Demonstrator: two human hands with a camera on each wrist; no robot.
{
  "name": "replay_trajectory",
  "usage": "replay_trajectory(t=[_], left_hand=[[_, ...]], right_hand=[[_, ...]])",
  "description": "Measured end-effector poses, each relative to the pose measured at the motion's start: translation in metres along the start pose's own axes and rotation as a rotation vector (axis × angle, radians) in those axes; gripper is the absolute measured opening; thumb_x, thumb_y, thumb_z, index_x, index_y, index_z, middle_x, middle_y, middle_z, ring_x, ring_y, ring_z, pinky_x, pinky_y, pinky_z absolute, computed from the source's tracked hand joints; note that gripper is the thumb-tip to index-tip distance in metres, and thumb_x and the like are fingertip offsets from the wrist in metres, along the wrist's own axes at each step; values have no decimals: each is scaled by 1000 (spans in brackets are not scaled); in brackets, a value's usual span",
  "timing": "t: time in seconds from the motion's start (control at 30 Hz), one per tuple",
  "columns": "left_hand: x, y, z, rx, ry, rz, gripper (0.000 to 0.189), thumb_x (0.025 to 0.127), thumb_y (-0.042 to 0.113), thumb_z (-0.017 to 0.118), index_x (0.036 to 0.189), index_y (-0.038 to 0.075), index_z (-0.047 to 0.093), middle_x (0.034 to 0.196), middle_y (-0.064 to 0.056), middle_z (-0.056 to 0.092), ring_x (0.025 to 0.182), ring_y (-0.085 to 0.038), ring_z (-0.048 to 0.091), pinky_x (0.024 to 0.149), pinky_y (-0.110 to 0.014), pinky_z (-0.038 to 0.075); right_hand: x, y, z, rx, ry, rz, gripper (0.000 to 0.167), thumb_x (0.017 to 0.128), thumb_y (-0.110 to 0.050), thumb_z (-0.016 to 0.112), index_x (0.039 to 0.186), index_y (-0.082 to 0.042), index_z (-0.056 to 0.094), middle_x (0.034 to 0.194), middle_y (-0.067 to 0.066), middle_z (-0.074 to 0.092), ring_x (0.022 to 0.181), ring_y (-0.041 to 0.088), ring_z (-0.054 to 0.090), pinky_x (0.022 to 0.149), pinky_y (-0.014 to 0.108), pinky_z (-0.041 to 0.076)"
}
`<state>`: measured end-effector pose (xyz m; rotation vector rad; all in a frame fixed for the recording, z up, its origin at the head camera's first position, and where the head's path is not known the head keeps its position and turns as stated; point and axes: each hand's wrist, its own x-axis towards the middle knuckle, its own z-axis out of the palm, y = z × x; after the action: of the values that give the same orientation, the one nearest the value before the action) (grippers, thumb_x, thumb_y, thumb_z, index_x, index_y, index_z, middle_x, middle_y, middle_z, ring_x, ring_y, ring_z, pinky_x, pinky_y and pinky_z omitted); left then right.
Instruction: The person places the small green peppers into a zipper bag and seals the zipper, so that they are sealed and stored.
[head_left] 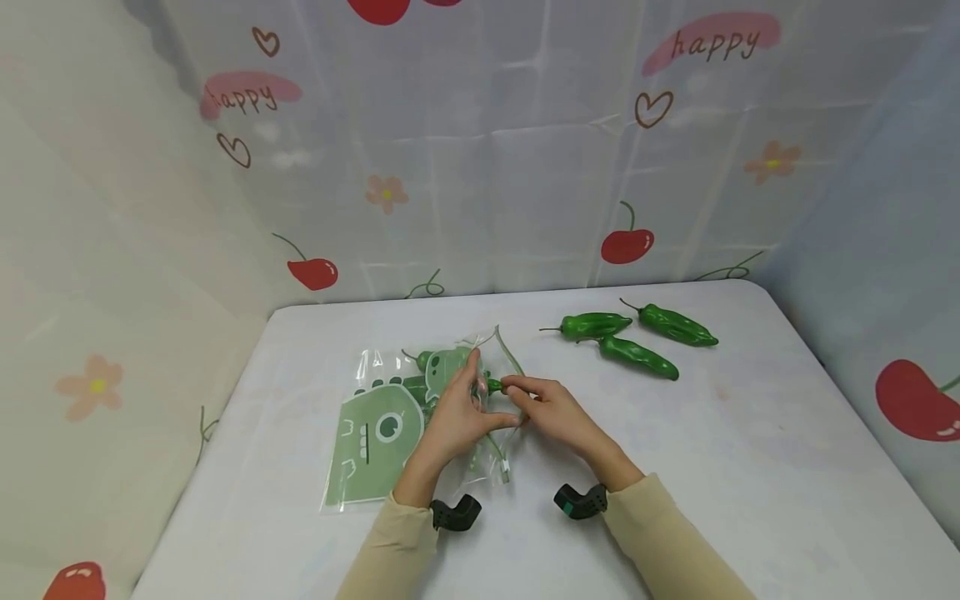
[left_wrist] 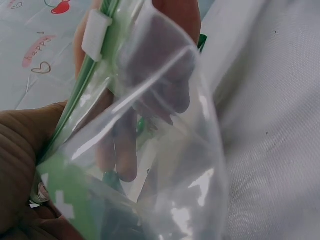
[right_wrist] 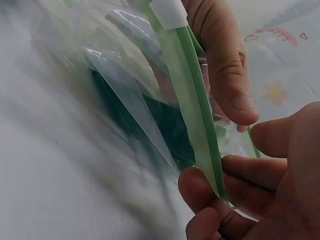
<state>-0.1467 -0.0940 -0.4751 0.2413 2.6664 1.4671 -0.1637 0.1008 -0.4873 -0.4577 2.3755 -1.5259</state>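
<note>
A clear slider zip bag (head_left: 378,442) with a green cartoon monster print lies on the table, its green-edged mouth facing right. Inside it are green chili peppers (head_left: 422,361), partly hidden by the print. My left hand (head_left: 457,412) holds the bag near the mouth, with the thumb stretched toward the right. At the mouth, my right hand (head_left: 551,408) has its fingers curled at the green zip edge (right_wrist: 207,120). Close to its fingertips shows the green end of a pepper (head_left: 493,385). The white slider (right_wrist: 169,12) sits on the zip strip.
Three more green chili peppers (head_left: 633,354) lie loose toward the back right of the white table (head_left: 750,467). A printed curtain (head_left: 487,150) hangs behind the table and along both sides. Each wrist carries a black camera (head_left: 456,512).
</note>
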Motion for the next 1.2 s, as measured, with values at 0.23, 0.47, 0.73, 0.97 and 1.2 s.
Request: replay_trajectory(t=[0.23,0.47,0.73,0.97,1.2], left_hand=[[1,2,0,7,3,-6,127,72,37,96,167,13,15,109,-7,50,72,-14,50,67,-30,44],[1,0,0,-28,1,-3,124,74,34,95,167,14,14,110,-7,49,69,-14,49,63,-28,44],[0,1,0,-10,18,-19,123,74,32,95,167,14,16,111,-6,49,69,-14,50,64,-29,44],[0,2,-1,13,30,-23,124,72,33,96,166,13,18,109,-5,49,73,-15,49,68,-30,44],[-1,1,-1,-3,23,-15,123,73,31,96,166,10,18,108,-5,49,74,-15,48,68,-30,43]], right_hand=[[2,-5,4,-11,-19,16,41,110,-29,50,144,-9,61,135,13,68,96,19,66,86,35,50],[-4,-3,-6,-24,-16,-15,41,110,-29,51,141,-7,63,133,14,69,88,23,67,76,32,50],[-13,1,-28,-52,43,-21,38,108,-34,54,135,-10,68,124,11,72,83,26,68,65,30,45],[-18,8,-53,-72,91,-8,35,107,-31,57,132,-10,69,122,12,73,91,25,69,76,35,50],[-22,21,-84,-8,195,86,40,107,-35,57,133,-5,67,123,16,71,101,34,64,82,38,54]])
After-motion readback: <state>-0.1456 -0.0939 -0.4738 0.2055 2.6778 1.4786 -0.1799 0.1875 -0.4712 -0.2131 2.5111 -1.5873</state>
